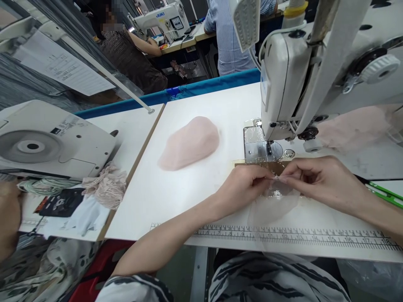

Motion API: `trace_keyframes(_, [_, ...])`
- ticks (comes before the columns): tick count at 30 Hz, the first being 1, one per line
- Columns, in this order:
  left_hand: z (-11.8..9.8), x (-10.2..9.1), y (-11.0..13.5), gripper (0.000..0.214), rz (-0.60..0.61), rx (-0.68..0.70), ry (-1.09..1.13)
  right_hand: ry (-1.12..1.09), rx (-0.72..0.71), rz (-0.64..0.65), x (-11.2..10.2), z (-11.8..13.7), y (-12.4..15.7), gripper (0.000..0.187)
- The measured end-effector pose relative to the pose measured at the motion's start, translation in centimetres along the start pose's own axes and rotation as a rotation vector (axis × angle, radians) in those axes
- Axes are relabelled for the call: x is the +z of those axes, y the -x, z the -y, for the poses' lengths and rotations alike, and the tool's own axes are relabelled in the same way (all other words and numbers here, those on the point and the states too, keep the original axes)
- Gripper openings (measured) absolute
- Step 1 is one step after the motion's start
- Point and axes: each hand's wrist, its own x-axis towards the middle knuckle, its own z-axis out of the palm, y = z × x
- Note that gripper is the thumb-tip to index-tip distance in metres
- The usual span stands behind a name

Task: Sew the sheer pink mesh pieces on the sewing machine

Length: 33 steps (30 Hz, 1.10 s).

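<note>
My left hand (244, 181) and my right hand (317, 178) meet in front of the sewing machine's needle (268, 149). Both pinch the top edge of a thin sheer pink fabric piece (272, 205) that hangs flat on the white table (176, 197) below them. The fingers of both hands are closed on that edge, fingertips almost touching. A pile of the same pale pink fabric (190, 143) lies to the left on the table, apart from my hands.
The white sewing machine (299, 79) stands at the right back. A printed ruler (292, 237) runs along the table's front edge. A grey machine (47, 142), lace trim (107, 186) and cords lie at left. Other people sit at a Juki machine (163, 19) behind.
</note>
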Motion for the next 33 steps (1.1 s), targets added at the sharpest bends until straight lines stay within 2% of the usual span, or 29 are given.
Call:
trace_keyframes(4, [0.6, 0.6, 0.5, 0.013, -0.238, 0.201, -0.208, 0.073, -0.168, -0.088, 0.4, -0.4, 0.2, 0.019])
trace_keyframes(7, [1.0, 0.8, 0.6, 0.012, -0.299, 0.274, -0.266, 0.137, -0.289, -0.144, 0.7, -0.7, 0.3, 0.015])
trace_keyframes(11, [1.3, 0.9, 0.5, 0.011, -0.314, 0.293, -0.295, 0.184, -0.382, -0.17, 0.9, -0.7, 0.4, 0.009])
trace_keyframes(18, [1.4, 1.0, 0.6, 0.015, -0.307, 0.296, -0.323, 0.225, -0.433, -0.176, 1.0, -0.7, 0.3, 0.009])
trace_keyframes(33, [1.2, 1.0, 0.6, 0.01, -0.337, 0.35, -0.383, 0.219, -0.423, -0.145, 1.1, -0.7, 0.4, 0.01])
